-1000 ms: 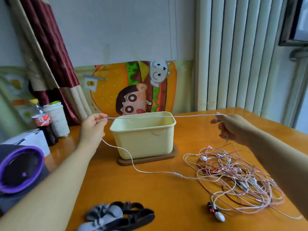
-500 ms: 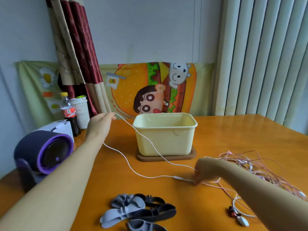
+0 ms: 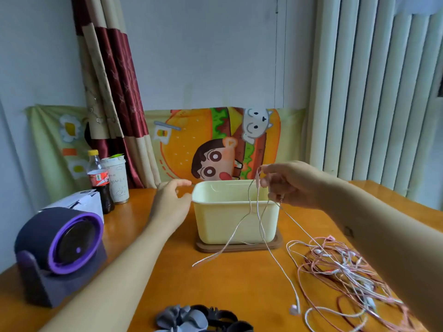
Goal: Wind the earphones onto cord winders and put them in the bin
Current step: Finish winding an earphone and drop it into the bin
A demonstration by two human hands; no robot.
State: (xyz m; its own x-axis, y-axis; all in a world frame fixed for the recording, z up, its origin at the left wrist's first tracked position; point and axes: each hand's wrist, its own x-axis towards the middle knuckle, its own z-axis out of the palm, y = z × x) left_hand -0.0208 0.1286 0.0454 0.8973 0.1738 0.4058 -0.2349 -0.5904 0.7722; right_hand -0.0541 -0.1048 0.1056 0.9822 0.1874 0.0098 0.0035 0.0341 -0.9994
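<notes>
Earphone [image 3: 257,207]: one white set, held up in front of the bin. Its cord hangs in loose loops, one end trails on the counter [image 3: 227,283], and an earbud [image 3: 294,309] lies near the winders.
Right hand [image 3: 290,185]: raised by the bin's near rim, thumb and fingers pinching the gathered cord.
Left hand [image 3: 171,200]: fingers relaxed and spread, holding nothing, just left of the bin.
Bin [image 3: 236,212]: pale yellow, on a brown base, with no wound set visible inside.
Cord winders [image 3: 203,319]: grey and black, heaped at the counter's near edge, untouched.
Other earphones [image 3: 347,271]: a pink-and-white tangle to the right. One strand from the right hand runs towards it, and I cannot tell whether it is snagged there.
Step in hand: probably freeing this set before winding.
Doing it well: draw the cord out slowly so the tangle does not drag along. Bring the left hand to a winder, anchor one end first, then wrap with even, light tension and no kinks.
</notes>
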